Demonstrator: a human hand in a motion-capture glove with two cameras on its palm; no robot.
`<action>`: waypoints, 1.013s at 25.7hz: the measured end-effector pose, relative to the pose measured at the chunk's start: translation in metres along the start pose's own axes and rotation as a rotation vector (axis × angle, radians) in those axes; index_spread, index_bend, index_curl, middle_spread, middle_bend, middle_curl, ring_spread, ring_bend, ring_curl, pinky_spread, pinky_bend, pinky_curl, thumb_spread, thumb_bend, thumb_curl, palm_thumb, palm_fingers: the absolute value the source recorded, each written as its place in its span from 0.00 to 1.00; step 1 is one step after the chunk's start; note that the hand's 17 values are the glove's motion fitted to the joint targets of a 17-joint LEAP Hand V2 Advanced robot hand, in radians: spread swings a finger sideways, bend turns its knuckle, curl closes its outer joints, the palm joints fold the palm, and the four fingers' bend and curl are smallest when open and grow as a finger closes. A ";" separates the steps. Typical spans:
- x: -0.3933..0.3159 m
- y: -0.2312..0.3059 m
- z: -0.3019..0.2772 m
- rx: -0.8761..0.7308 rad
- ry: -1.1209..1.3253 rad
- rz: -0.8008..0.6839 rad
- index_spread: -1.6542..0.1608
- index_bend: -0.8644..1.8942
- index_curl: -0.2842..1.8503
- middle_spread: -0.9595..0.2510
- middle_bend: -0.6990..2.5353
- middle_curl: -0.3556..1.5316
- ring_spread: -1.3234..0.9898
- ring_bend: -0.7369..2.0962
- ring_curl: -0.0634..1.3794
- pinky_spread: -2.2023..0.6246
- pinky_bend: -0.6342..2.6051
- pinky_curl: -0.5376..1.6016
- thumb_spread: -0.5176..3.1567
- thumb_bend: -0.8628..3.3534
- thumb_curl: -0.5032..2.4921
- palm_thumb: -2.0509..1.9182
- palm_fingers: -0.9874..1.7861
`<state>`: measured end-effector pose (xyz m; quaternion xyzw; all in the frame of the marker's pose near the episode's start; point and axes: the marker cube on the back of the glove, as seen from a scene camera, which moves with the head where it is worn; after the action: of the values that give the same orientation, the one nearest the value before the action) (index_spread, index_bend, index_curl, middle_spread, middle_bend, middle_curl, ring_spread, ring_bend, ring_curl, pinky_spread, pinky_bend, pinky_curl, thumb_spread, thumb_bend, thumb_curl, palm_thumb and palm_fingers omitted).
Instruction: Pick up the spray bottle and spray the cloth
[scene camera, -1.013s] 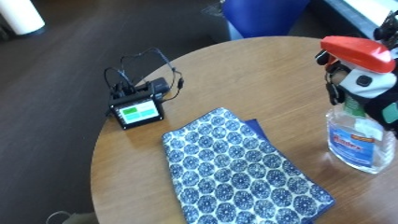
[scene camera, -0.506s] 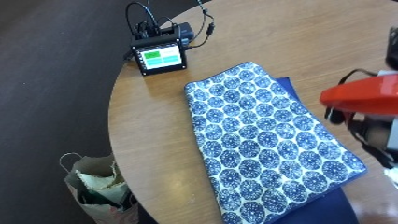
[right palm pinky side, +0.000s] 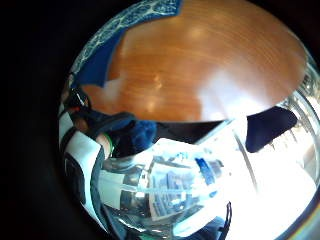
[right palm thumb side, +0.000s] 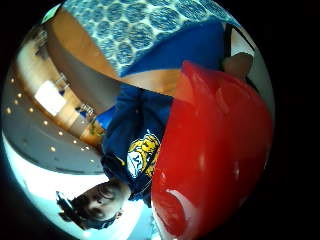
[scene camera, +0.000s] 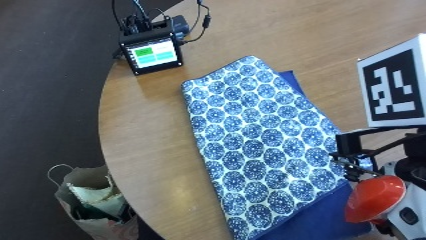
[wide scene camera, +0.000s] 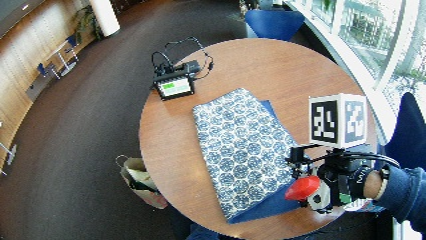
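Observation:
A blue-and-white patterned cloth lies flat across the round wooden table, over a plain blue layer. My gloved right hand grips the spray bottle by its neck, at the cloth's near right corner. The bottle's red spray head points toward the cloth and hangs over its blue edge. In the little finger side palm view the clear labelled bottle body fills the space close to the palm, above the table. The red head fills much of the thumb side palm view, with the cloth beyond.
A small device with a green screen and cables sits at the table's far left edge. A paper bag stands on the dark floor beside the table. A blue chair is at the far side.
The outside camera has shifted. The bottle stood on the table right of the cloth a second ago; my hand has brought its red head to the cloth's near corner.

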<state>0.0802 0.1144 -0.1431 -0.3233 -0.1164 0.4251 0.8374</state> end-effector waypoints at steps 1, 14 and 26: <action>0.002 -0.002 -0.001 -0.033 0.061 0.035 0.75 0.36 0.27 0.65 0.45 0.48 0.47 0.54 0.38 0.66 0.36 0.44 0.26 0.20 0.42 0.78 0.82; 0.008 0.005 -0.002 -0.115 0.245 0.171 0.76 0.36 0.28 0.65 0.45 0.48 0.47 0.53 0.37 0.67 0.35 0.44 0.26 0.20 0.43 0.78 0.82; 0.019 0.001 0.015 -0.188 0.244 0.207 0.75 0.36 0.28 0.64 0.45 0.47 0.47 0.53 0.38 0.67 0.36 0.44 0.25 0.20 0.43 0.78 0.82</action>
<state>0.0841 0.1359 -0.1334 -0.4598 -0.0191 0.4540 0.7630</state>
